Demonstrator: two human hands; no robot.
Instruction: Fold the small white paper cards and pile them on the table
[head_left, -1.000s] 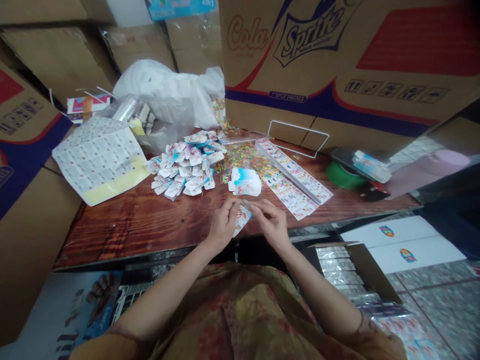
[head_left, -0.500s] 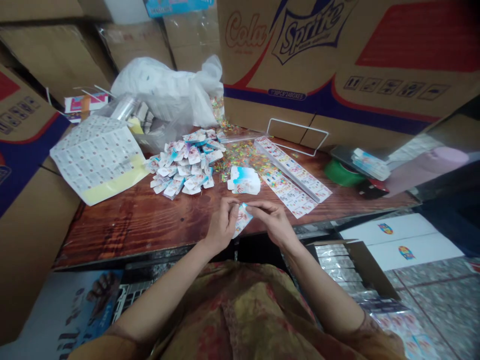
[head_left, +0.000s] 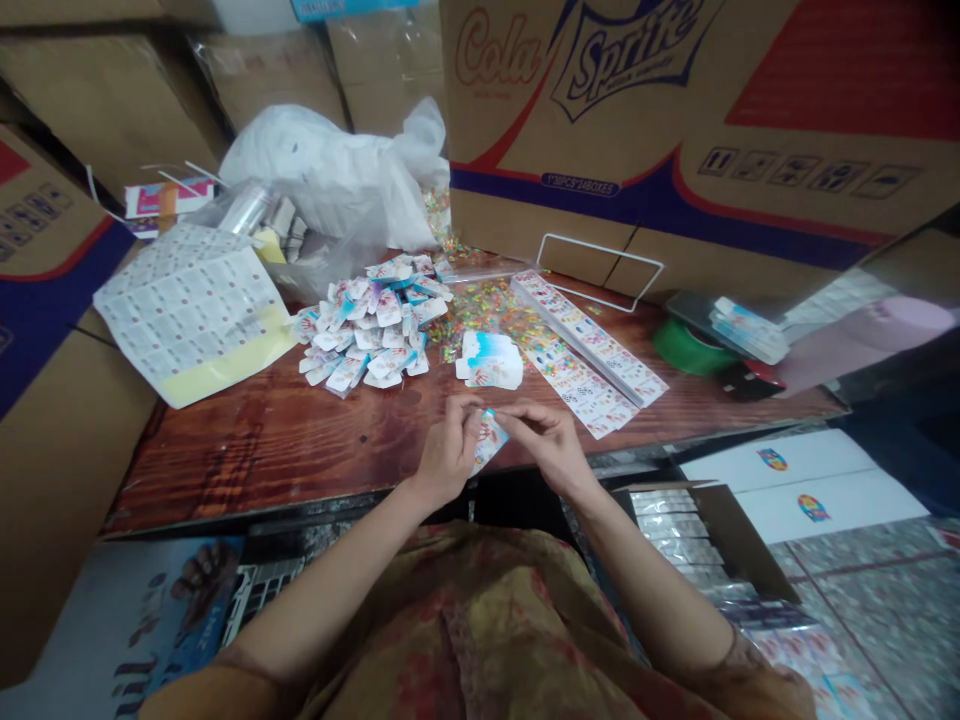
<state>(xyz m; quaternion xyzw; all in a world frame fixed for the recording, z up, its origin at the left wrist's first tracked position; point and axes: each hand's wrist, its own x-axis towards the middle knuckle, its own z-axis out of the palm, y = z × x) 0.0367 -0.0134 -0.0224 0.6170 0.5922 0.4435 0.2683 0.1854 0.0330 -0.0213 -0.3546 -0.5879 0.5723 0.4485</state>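
Note:
Between both hands, over the table's front edge, is a small printed card box [head_left: 489, 446], white and blue with a hand picture. My left hand [head_left: 450, 450] is closed on its left side, thumb along the face. The fingertips of my right hand [head_left: 550, 440] pinch at its top end; whether they hold a flap or something smaller I cannot make out. Just beyond lies a short stack of flat blue-and-white cards [head_left: 491, 362]. Left of that is a heap of similar small boxes [head_left: 375, 325].
Colourful small pieces [head_left: 480, 310] are scattered behind the stack. Sticker strips [head_left: 585, 360] lie to the right, near a green tape roll [head_left: 690, 347] and a pink bottle [head_left: 874, 340]. A sticker sheet [head_left: 199, 310] and plastic bag [head_left: 322, 175] sit left. A large carton [head_left: 570, 215] walls the back.
The view has shifted slightly. Both hands stay on the small box, with little visible movement of the fingers.

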